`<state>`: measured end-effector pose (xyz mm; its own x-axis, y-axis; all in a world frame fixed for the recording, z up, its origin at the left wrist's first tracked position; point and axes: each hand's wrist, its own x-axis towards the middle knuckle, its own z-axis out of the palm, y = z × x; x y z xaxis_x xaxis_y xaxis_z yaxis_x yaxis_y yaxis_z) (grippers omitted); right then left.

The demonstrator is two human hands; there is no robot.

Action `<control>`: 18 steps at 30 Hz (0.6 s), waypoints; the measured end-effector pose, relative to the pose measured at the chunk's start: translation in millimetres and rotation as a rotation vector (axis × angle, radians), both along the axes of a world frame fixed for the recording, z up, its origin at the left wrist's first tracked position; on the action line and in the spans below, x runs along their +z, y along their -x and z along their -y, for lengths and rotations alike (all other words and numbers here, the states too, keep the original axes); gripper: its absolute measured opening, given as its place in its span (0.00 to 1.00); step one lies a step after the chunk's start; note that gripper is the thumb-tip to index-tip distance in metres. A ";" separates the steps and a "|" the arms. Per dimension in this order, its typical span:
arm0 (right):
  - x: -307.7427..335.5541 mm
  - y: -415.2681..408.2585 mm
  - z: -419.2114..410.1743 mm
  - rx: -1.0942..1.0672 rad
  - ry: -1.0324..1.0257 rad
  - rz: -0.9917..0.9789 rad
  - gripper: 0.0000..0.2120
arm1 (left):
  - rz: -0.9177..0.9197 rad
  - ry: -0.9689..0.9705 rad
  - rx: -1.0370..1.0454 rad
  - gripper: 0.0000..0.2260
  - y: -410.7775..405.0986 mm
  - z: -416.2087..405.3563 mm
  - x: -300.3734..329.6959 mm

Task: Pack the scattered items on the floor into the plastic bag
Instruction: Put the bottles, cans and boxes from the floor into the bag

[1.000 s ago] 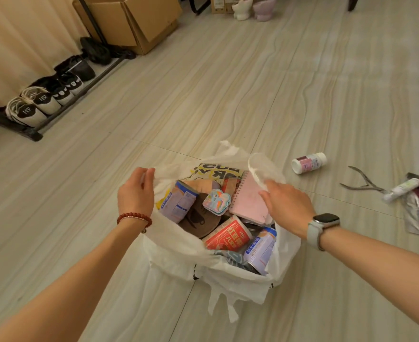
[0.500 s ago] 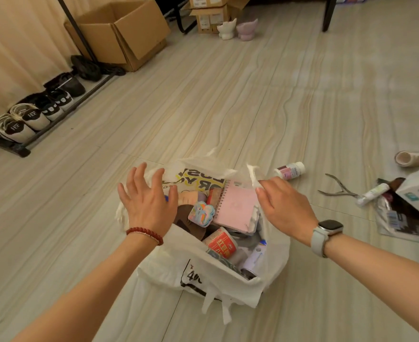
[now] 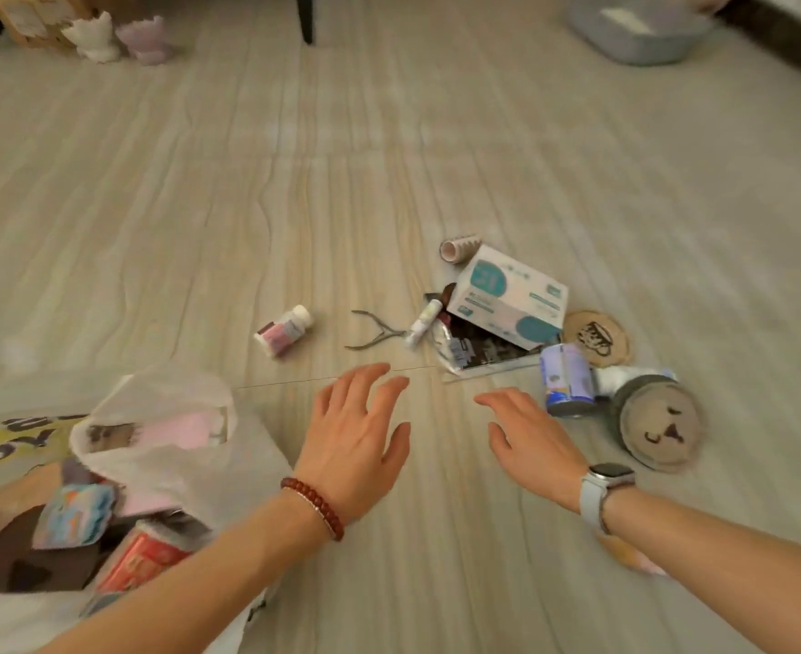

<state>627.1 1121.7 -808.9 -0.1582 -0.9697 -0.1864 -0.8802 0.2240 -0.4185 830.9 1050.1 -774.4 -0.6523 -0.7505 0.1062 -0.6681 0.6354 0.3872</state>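
At lower left, plastic bag (image 3: 172,469): white, mouth open, slumped on the floor (image 3: 247,205); holds a pink notebook (image 3: 176,429), a red can (image 3: 146,561), a small multicoloured pouch (image 3: 75,514), a brown flat piece and a yellow-and-black printed sheet.
Beyond the bag, scattered items: all lying on the floor, apart from the bag.
Pill bottle (image 3: 284,330): white cap, pink label, on its side, alone between bag and pile.
Nippers (image 3: 374,330): metal, handles spread, just right of the pill bottle.
Small tube (image 3: 422,322): white, tip touching the nippers' head.
Box (image 3: 509,297): white and teal, tilted, resting on a dark foil packet (image 3: 478,354).
Tape roll (image 3: 457,247): on its side, just behind the box.
Round coaster (image 3: 596,337): tan with a dark drawing, flat, right of the box.
Blue-and-white can (image 3: 567,380): on its side, near the right hand.
Grey round lid (image 3: 660,429): drawn face on top, beside the can.
Left hand (image 3: 358,441): fingers (image 3: 365,387) spread wide, palm down over bare floor, holding nothing; red bead bracelet (image 3: 313,505) on the wrist.
Right hand (image 3: 533,439): fingers (image 3: 495,399) loosely spread, palm down, empty, just left of the blue-and-white can without touching; pale-strapped watch (image 3: 603,488) on the wrist.
Far background: blurred; two small pale figurines (image 3: 120,37) at upper left, a grey tray (image 3: 644,26) at upper right.
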 end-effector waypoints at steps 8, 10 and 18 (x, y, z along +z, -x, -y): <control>-44.4 105.0 -122.4 -0.423 -0.381 -0.064 0.34 | 0.111 -0.429 -0.091 0.24 147.0 -20.5 -64.9; -55.8 105.3 -135.5 -0.404 -0.446 -0.019 0.39 | 0.064 -0.533 -0.022 0.26 188.2 -17.6 -75.8; -80.8 95.4 -143.2 -0.414 -0.264 -0.139 0.33 | -0.014 -0.767 0.257 0.35 283.5 -21.8 -107.6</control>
